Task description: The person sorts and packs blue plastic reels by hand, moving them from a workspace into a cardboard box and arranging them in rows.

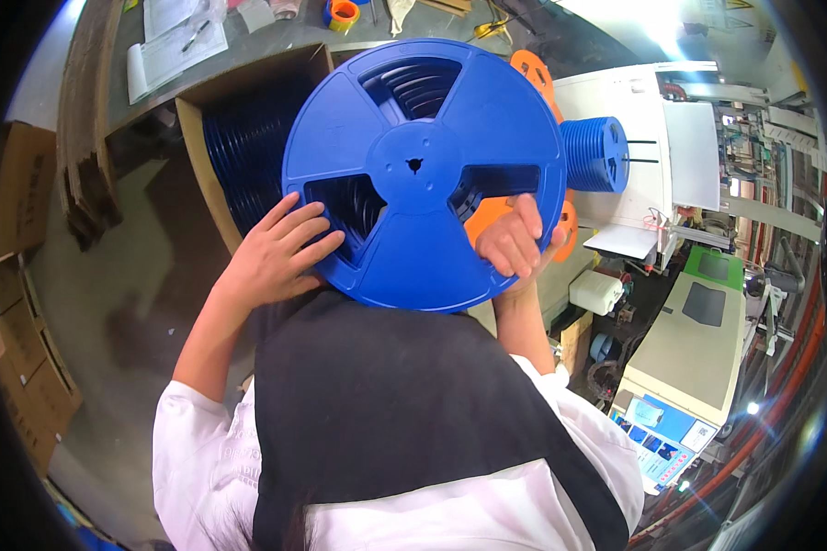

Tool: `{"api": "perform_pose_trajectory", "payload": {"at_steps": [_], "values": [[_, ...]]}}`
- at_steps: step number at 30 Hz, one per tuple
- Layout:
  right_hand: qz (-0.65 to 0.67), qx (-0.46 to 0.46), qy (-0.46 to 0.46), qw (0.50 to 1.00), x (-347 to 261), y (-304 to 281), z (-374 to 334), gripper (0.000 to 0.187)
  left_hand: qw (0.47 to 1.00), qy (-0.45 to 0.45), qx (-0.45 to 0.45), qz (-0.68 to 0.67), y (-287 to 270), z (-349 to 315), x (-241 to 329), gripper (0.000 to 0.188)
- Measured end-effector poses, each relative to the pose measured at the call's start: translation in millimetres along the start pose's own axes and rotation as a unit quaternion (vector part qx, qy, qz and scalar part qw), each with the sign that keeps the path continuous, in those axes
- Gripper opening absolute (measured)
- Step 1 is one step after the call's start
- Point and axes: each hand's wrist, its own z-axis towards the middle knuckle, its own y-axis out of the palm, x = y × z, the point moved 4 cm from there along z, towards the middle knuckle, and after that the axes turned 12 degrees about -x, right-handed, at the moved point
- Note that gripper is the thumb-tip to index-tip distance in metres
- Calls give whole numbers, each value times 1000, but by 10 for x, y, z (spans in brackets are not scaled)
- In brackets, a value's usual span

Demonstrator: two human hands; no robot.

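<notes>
A large blue plastic reel [416, 248] fills the middle of the head view, its round face turned up with three window-like openings and a small centre hole. My right hand [515, 243] grips its lower right edge, fingers curled at the opening there and thumb by the rim. Against the lower left edge lies my left hand [289, 246], its fingers stretched out and apart, fingertips touching the reel near another opening. Through the openings show dark ridged edges; what lies beneath the reel is mostly hidden.
Left of the reel, a cardboard box [202, 156] holds blue reels [248, 156] on edge. Small blue discs [593, 154] stack on rods at right, beside orange reel parts [535, 73]. Papers [188, 55] and orange tape [342, 13] lie on the bench. A beige machine [685, 340] stands lower right.
</notes>
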Motion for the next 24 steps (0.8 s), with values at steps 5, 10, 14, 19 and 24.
{"api": "perform_pose_trajectory", "payload": {"at_steps": [5,10,14,19,24], "values": [[29,11,0,1000,-3,-33,179,29,992,34,85,86,36,58,-83,36],[-76,118,6,990,-40,-103,274,34,991,-24,118,65,38,3,-130,33],[-247,311,22,917,-200,-27,385,42,907,-198,141,-345,-4,-212,-201,20],[-223,236,77,943,-306,-303,122,26,544,-80,272,-790,366,-499,-271,24],[-221,291,74,928,-300,-393,-133,21,461,-60,283,-839,650,-653,-277,25]]}}
